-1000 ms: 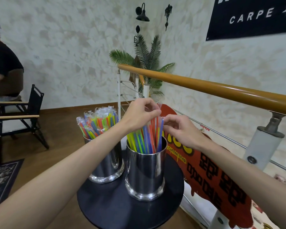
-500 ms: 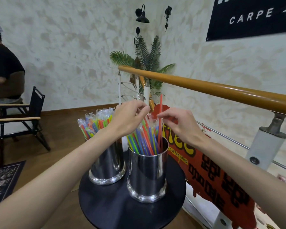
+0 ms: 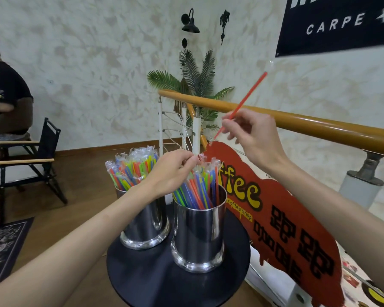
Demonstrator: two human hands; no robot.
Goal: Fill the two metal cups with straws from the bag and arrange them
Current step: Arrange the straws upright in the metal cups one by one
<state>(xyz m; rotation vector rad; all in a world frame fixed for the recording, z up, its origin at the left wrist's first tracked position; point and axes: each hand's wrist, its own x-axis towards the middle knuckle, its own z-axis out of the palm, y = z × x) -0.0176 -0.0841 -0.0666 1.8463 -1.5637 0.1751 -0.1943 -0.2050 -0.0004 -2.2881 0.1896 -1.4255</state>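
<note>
Two polished cylindrical metal cups stand side by side on a round matte-black table [image 3: 155, 282], each packed with thin, clear-wrapped plastic straws in mixed bright colours. The right hand [image 3: 255, 135] pinches a single red straw [image 3: 244, 103] near its lower end, raised and tilted above the right cup [image 3: 198, 231]. The left hand [image 3: 172, 173], fingers curled, pinches wrapper tips over that cup's straws [image 3: 200, 189], hiding part of the left cup [image 3: 145, 222]

Glossy metal cups [image 3: 198, 229]; plastic-wrapped straws [image 3: 131, 169]; matt black table [image 3: 155, 282].
</note>
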